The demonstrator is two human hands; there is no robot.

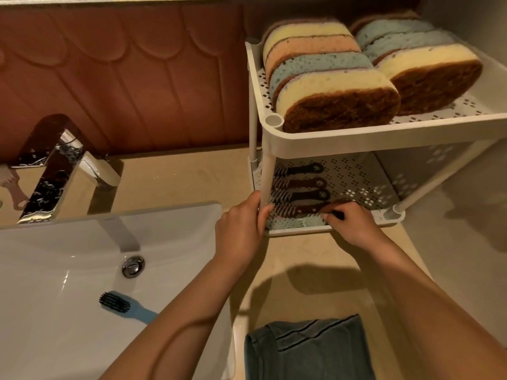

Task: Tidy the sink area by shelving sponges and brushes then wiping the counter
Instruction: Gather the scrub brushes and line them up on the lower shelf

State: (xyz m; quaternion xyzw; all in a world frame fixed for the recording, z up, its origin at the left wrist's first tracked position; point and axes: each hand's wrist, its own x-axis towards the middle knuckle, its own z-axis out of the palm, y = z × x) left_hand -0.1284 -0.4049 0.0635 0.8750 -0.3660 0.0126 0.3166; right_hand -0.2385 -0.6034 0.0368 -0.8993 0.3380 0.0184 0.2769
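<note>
A white two-tier rack stands on the beige counter. Several sponges fill its top tier. Several dark-handled brushes lie in a row on the bottom tier. My left hand grips the rack's front left post. My right hand pinches the handle of a light blue brush lying at the front edge of the bottom tier. Another blue brush lies in the white sink.
A chrome faucet stands behind the sink, with a pale brush at the far left edge. A folded grey-blue cloth lies on the counter near me. A brown tiled wall runs behind.
</note>
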